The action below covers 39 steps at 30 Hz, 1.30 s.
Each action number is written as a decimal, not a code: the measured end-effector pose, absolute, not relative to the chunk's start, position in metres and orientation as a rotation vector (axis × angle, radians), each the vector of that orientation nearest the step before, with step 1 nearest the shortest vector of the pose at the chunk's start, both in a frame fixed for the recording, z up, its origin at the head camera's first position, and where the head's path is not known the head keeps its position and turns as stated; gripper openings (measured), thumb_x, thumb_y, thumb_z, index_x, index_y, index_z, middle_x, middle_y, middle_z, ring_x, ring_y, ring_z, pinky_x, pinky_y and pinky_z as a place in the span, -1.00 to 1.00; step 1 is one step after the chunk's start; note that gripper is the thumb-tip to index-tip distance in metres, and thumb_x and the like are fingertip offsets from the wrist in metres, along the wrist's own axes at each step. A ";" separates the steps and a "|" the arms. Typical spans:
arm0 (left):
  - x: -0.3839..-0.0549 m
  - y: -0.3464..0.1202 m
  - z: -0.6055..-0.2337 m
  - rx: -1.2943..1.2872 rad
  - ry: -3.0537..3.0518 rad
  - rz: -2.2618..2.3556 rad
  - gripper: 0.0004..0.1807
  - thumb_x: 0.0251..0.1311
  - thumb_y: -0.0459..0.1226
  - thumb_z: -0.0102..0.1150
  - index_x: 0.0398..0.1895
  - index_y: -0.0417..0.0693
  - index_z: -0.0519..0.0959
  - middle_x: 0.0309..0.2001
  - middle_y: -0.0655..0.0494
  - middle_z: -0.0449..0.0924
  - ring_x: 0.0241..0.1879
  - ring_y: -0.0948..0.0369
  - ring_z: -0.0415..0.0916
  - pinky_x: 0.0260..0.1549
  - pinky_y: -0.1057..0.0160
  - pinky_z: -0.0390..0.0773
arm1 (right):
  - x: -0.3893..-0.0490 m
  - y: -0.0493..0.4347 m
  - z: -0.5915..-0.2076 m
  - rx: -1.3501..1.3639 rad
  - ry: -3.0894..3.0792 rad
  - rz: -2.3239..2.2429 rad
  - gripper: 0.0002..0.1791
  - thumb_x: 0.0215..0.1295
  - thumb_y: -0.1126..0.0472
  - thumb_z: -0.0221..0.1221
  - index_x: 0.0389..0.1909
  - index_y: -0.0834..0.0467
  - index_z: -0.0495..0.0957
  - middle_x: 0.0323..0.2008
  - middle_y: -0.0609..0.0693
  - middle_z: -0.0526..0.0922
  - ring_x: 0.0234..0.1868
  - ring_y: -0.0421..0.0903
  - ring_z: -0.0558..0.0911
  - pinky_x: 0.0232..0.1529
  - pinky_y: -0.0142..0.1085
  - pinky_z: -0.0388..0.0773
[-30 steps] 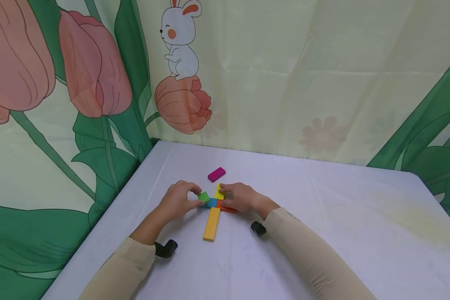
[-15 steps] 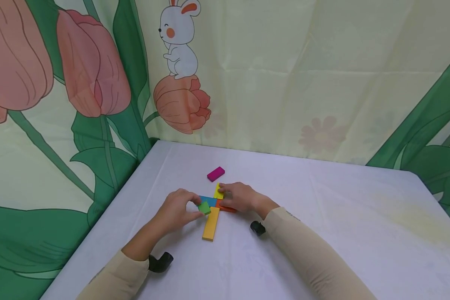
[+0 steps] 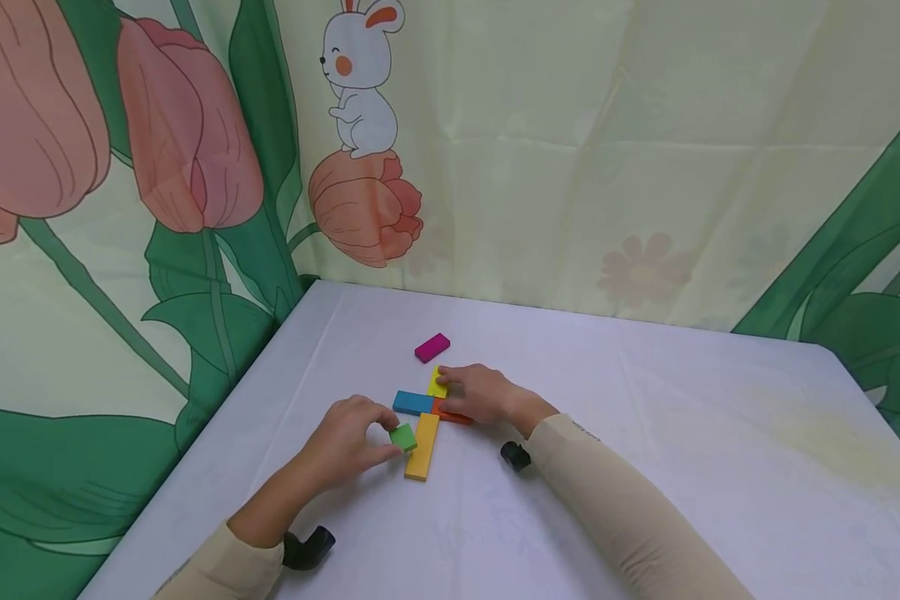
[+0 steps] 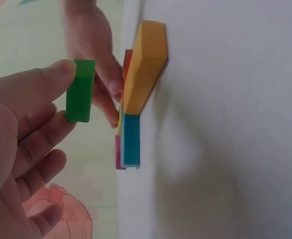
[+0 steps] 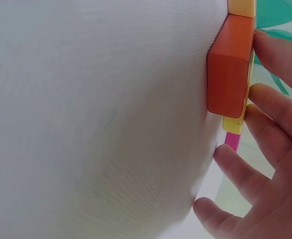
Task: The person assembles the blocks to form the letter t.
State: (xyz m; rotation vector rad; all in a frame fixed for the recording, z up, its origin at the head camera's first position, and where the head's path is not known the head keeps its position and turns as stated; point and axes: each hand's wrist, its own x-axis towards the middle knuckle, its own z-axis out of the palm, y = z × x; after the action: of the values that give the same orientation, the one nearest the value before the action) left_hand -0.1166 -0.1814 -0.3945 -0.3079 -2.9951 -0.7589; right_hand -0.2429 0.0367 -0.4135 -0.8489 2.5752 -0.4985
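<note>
My left hand (image 3: 348,440) pinches a small green block (image 3: 402,437) between thumb and fingertips. In the left wrist view the green block (image 4: 80,92) is held clear of the tabletop. Flat on the table, a blue block (image 3: 412,403), a yellow block (image 3: 437,386), an orange-red block (image 3: 459,418) and a longer amber block (image 3: 423,454) lie close together in a cross-like pattern. My right hand (image 3: 487,393) rests its fingertips on the yellow and orange-red blocks, partly covering both. The right wrist view shows its fingers loosely spread beside the orange-red block (image 5: 229,79).
A magenta block (image 3: 432,347) lies by itself beyond the cross. The white-covered table (image 3: 645,500) meets a hanging cloth (image 3: 540,150) printed with tulips and a rabbit at the back. A black wrist mount (image 3: 309,548) sticks out from the left sleeve; another (image 3: 515,456) is at the right.
My left hand has drawn back toward me with the green block, from over the blue block to beside the amber one, uncovering the blue block. My right hand has stayed in place.
</note>
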 end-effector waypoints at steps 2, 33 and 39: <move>-0.114 -0.181 -0.396 -0.330 -2.992 -0.767 -0.69 -0.06 -0.16 0.61 -0.24 0.11 0.69 -0.26 0.32 0.56 0.00 0.15 0.46 -0.02 0.04 0.55 | -0.243 0.037 -0.413 -0.848 2.575 -0.502 -0.43 0.39 -0.02 0.20 0.39 -0.01 0.45 0.46 -0.10 0.31 0.44 0.06 0.27 0.32 0.00 0.37; -0.082 -0.179 -0.414 -0.592 -3.086 -0.819 -0.71 -0.03 -0.10 0.58 -0.27 0.15 0.66 -0.34 0.47 0.48 -0.13 0.26 0.40 0.01 0.00 0.46 | -0.240 0.036 -0.413 -0.854 2.579 -0.511 -0.43 0.40 -0.01 0.21 0.39 0.01 0.46 0.46 -0.11 0.31 0.44 0.05 0.27 0.30 -0.01 0.40; -0.081 -0.178 -0.416 -0.597 -3.141 -0.776 -0.68 -0.05 -0.05 0.59 -0.28 0.16 0.65 -0.36 0.48 0.47 -0.16 0.27 0.38 -0.02 0.01 0.47 | -0.241 0.036 -0.413 -0.853 2.577 -0.507 -0.43 0.40 -0.02 0.20 0.39 0.00 0.45 0.46 -0.12 0.30 0.44 0.04 0.26 0.31 -0.01 0.38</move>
State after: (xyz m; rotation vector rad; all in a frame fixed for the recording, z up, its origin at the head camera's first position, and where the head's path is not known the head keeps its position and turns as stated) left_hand -0.0809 -0.1778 -0.4159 -0.5970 -3.1407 -0.7762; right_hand -0.2409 0.0362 -0.4133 -0.8535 2.5768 -0.5072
